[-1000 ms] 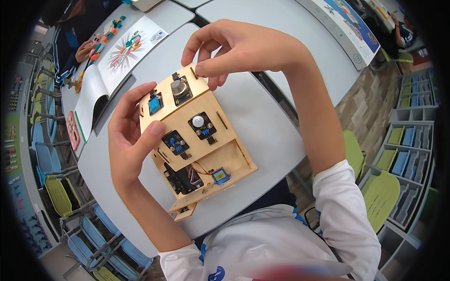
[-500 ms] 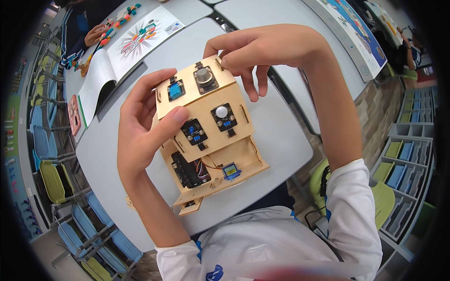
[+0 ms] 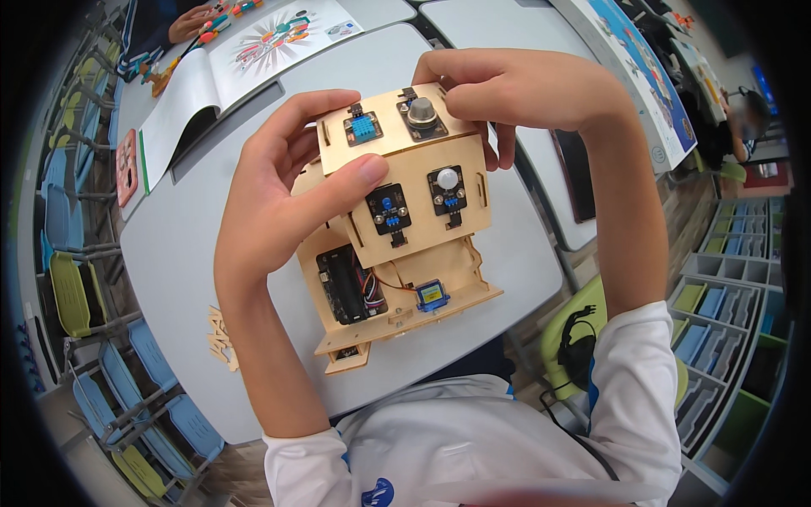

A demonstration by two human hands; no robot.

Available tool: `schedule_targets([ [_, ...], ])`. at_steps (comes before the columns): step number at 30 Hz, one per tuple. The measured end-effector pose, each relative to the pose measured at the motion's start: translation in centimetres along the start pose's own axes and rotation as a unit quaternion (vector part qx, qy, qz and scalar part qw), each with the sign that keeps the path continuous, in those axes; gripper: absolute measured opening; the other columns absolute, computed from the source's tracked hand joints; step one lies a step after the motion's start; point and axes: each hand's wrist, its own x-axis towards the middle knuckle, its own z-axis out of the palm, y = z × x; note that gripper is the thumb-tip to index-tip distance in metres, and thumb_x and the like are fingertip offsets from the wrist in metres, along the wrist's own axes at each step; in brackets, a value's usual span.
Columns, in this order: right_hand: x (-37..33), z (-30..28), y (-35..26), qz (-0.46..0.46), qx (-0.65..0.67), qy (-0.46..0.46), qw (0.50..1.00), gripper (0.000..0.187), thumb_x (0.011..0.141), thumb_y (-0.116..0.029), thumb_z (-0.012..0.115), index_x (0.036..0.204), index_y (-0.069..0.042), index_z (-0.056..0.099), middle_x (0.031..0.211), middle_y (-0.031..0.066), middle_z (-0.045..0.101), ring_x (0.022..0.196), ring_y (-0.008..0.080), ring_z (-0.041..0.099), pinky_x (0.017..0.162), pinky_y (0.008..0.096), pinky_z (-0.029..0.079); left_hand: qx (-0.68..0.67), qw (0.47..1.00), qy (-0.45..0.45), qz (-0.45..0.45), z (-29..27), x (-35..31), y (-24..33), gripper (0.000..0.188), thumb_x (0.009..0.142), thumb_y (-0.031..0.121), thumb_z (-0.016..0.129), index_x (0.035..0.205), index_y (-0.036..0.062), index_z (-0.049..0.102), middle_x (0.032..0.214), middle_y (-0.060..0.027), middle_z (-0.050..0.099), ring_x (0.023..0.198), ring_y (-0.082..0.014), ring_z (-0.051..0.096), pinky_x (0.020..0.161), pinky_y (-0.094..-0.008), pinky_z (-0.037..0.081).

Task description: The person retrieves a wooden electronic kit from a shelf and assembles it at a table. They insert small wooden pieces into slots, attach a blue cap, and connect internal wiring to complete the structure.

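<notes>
A light plywood model house (image 3: 422, 241) stands in front of me, with small sensor boards screwed to its two upper panels. Among these are a blue gridded sensor (image 3: 363, 128), a round metal-capped sensor (image 3: 422, 114) and a white-domed sensor (image 3: 448, 179). My left hand (image 3: 270, 194) clasps the upper panels at their left side, thumb on the front face and fingers over the top. At the top right corner, my right hand (image 3: 532, 89) grips the panel edge, with some fingertips hidden behind it. Below, the exposed lower part holds a black circuit board (image 3: 346, 286) with wires and a blue servo motor (image 3: 432, 295).
Thin wooden scraps (image 3: 221, 340) lie left of my forearm. Beyond are an open booklet (image 3: 207, 101), colourful blocks (image 3: 211, 32) and another person's hand (image 3: 190, 24). A dark flat device (image 3: 574, 173) and large printed box (image 3: 634, 76) are to the right.
Both hands and the upper panels appear further right in the picture. My right hand's fingers, spread beside the corner before, are now tucked closer behind the panel.
</notes>
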Motion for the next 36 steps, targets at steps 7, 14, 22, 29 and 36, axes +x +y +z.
schedule_targets([
  [7, -0.1, -0.3, 3.7, -0.075, 0.087, 0.075, 0.990, 0.024, 0.102, -0.023, 0.067, 0.121, -0.009, 0.067, 0.104, -0.0009, 0.070, 0.088, 0.0055, 0.071, 0.061, 0.0215, 0.060, -0.005, 1.000, -0.001, 0.005, 0.0, -0.1, -0.1, 0.078, 0.086, 0.041, 0.096, 0.142, -0.0032, 0.065, 0.122, -0.0168, 0.077, 0.122, -0.0256, 0.073, 0.109, -0.0389, 0.056],
  [14, 0.8, 0.9, 6.5, -0.193, 0.128, 0.152, 0.961, 0.026, 0.098, -0.033, 0.080, 0.106, -0.010, 0.074, 0.098, -0.0015, 0.072, 0.083, 0.0074, 0.070, 0.070, 0.0244, 0.059, -0.016, 1.000, -0.005, 0.007, -0.1, 0.0, -0.3, 0.078, 0.085, 0.042, 0.096, 0.141, -0.0030, 0.066, 0.121, -0.0167, 0.078, 0.120, -0.0254, 0.073, 0.108, -0.0396, 0.057],
  [22, 1.3, 2.0, 7.0, -0.248, 0.176, 0.176, 0.936, 0.020, 0.098, -0.025, 0.080, 0.107, -0.007, 0.076, 0.098, -0.0014, 0.072, 0.079, 0.0047, 0.066, 0.071, 0.0247, 0.057, -0.004, 1.000, -0.013, -0.004, -0.3, -0.1, -0.4, 0.075, 0.086, 0.038, 0.093, 0.146, 0.0030, 0.065, 0.124, -0.0126, 0.076, 0.118, -0.0184, 0.072, 0.106, -0.0321, 0.054],
  [29, 2.2, 1.9, 7.8, -0.277, 0.184, 0.179, 0.926, 0.016, 0.095, -0.022, 0.080, 0.101, -0.007, 0.076, 0.096, -0.0016, 0.072, 0.077, 0.0056, 0.061, 0.069, 0.0248, 0.050, -0.011, 1.000, 0.002, -0.022, 0.2, -0.3, 0.2, 0.071, 0.087, 0.035, 0.093, 0.145, 0.0036, 0.065, 0.122, -0.0121, 0.077, 0.115, -0.0173, 0.072, 0.101, -0.0304, 0.057],
  [36, 3.0, 2.0, 8.0, -0.290, 0.190, 0.168, 0.923, 0.015, 0.092, -0.022, 0.077, 0.098, -0.009, 0.072, 0.092, -0.0039, 0.066, 0.081, 0.0053, 0.061, 0.073, 0.0239, 0.050, -0.002, 1.000, 0.009, -0.024, 0.2, -0.4, 0.1, 0.072, 0.087, 0.037, 0.094, 0.144, 0.0028, 0.066, 0.122, -0.0130, 0.077, 0.114, -0.0179, 0.073, 0.098, -0.0302, 0.058],
])
